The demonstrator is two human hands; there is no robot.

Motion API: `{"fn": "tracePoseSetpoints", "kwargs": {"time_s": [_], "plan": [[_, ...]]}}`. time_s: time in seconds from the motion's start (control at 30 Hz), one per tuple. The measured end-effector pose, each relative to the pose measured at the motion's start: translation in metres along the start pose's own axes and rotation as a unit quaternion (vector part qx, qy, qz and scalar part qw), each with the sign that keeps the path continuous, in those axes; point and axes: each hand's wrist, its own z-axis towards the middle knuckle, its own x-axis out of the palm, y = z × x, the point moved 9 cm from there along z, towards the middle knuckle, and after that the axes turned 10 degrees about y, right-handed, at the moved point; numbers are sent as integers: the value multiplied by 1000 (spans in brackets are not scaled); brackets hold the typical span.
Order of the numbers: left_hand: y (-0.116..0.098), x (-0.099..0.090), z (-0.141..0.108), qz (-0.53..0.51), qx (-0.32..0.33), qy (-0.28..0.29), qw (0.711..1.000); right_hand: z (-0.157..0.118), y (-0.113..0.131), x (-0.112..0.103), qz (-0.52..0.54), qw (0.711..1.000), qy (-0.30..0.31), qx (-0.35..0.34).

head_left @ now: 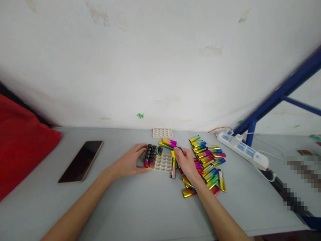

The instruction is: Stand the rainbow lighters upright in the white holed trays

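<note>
Nearest the camera, two bare forearms [86, 197] reached in from the bottom edge over a grey tabletop [125, 214]. Between the hands sat a pale cupped tray [164, 163]. Two columns of black-topped, metallic-sided lighters [150, 155], or something very like lighters, stood upright at its left side; a single upright lighter [160, 151] stood at the far end of the third column, with bare cups nearer and to the right.

The left hand [128, 163] was spread in a C around the block, fingers at its far end and thumb at its near end; how firmly it pressed could not be told. The right hand [185, 162], just right of the tray, seemed to pinch a dark-blue-ended lighter [180, 148], mostly hidden by the fingers.

The step in hand looked like filling the tray's third column. The next placement seemed to call for turning the pinched lighter upright and lowering it straight into a bare cup, without knocking its neighbours.

A yellow lighter [173, 165] lay along the tray's right edge. Farther right spread a loose, multicoloured heap of lighters [207, 157]. Beyond were a second tray [163, 133] by the wall, a smartphone [82, 159] at left and a white power strip [242, 150] at right.
</note>
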Motion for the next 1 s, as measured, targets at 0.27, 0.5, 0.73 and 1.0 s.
{"fn": "tracePoseSetpoints", "kwargs": {"time_s": [0.27, 0.5, 0.73, 1.0], "plan": [[-1, -2, -2, -12, 5, -10, 1000, -2, 6, 5, -55, 998, 4, -17], [1, 0, -1, -7, 12, -17, 1000, -7, 33, 17, -117, 986, 66, -101], [-3, 0, -1, -6, 19, -12, 1000, -12, 28, 30, -275, 948, 60, -146], [-2, 0, -1, -7, 16, -9, 1000, -9, 30, 53, -458, 867, 93, -174]]}}
